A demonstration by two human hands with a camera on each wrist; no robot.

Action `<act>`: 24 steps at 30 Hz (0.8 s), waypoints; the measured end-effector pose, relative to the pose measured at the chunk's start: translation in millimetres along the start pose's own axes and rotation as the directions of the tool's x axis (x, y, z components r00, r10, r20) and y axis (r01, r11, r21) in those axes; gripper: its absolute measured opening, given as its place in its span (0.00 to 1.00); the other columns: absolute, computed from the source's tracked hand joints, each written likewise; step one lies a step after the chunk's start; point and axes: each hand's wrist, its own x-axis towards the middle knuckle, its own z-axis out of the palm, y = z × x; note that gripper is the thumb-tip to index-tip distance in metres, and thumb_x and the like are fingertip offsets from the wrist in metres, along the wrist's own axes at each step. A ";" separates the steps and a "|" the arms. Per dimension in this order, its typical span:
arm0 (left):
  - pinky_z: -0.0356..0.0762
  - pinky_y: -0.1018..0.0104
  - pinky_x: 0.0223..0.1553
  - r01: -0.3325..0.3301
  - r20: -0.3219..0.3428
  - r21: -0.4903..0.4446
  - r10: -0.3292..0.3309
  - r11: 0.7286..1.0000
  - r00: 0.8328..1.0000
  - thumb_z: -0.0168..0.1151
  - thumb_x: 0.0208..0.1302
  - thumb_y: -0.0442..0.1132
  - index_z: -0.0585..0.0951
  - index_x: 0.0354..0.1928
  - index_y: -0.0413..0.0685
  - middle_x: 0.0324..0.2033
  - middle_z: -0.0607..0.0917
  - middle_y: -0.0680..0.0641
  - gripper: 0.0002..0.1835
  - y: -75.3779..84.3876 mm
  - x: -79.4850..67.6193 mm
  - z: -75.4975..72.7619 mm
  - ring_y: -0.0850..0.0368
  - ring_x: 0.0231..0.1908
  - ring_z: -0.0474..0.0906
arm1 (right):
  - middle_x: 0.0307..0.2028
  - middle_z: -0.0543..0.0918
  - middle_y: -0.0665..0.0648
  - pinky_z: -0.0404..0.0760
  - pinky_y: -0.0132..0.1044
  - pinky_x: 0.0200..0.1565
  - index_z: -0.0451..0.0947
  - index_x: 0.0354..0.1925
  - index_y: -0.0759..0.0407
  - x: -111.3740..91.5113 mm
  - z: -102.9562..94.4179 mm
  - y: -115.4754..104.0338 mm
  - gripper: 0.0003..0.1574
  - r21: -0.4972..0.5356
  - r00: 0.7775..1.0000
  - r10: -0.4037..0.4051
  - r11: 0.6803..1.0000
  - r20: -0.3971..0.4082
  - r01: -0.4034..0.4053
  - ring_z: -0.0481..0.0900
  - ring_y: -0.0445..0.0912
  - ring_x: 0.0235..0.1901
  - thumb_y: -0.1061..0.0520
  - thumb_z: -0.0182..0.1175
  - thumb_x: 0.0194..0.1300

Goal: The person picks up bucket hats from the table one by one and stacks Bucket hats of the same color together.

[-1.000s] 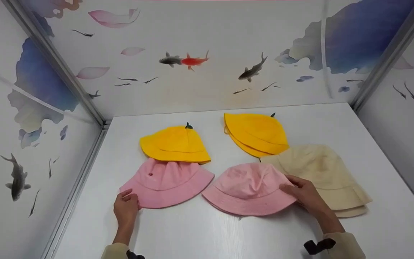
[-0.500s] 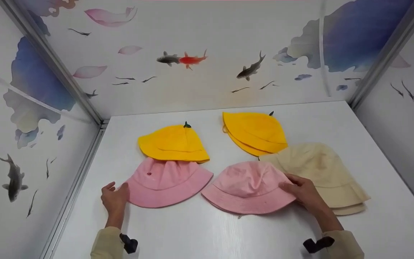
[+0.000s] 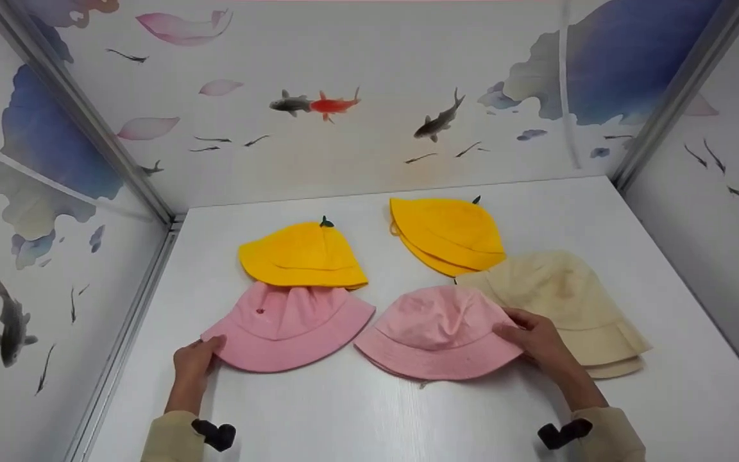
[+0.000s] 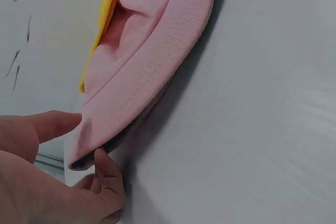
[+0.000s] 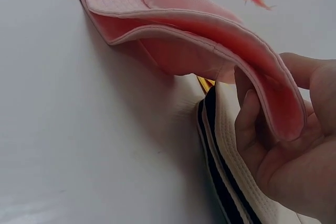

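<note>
Two pink bucket hats lie folded flat side by side. My left hand pinches the left brim corner of the left pink hat, thumb above and fingers underneath, as the left wrist view shows. This hat has a small red mark on its crown, and a yellow hat overlaps its top. My right hand grips the right brim end of the lighter pink hat. In the right wrist view that brim is raised, its two layers apart, with fingers curled round its end.
A beige hat lies on the right, partly behind the right hand and the lighter pink hat. Behind it is another yellow hat. White panels with painted fish surround the white table at the back and sides.
My left hand has shifted its hold, moving left with fingers spread, then taking the pink hat's brim corner with the thumb on top. My right hand keeps its grip. The head view shifts slightly.
</note>
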 end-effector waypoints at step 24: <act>0.85 0.70 0.46 -0.033 0.312 -0.170 0.086 0.985 0.946 0.57 0.72 0.34 0.59 0.72 0.40 0.51 0.81 0.46 0.31 -20.8 0.5 28.4 0.64 0.39 0.81 | 0.66 0.75 0.63 0.77 0.29 0.55 0.69 0.70 0.57 -1.5 2.0 2.7 0.45 -0.027 1.000 0.011 1.000 -0.004 -0.011 0.74 0.48 0.54 0.35 0.64 0.65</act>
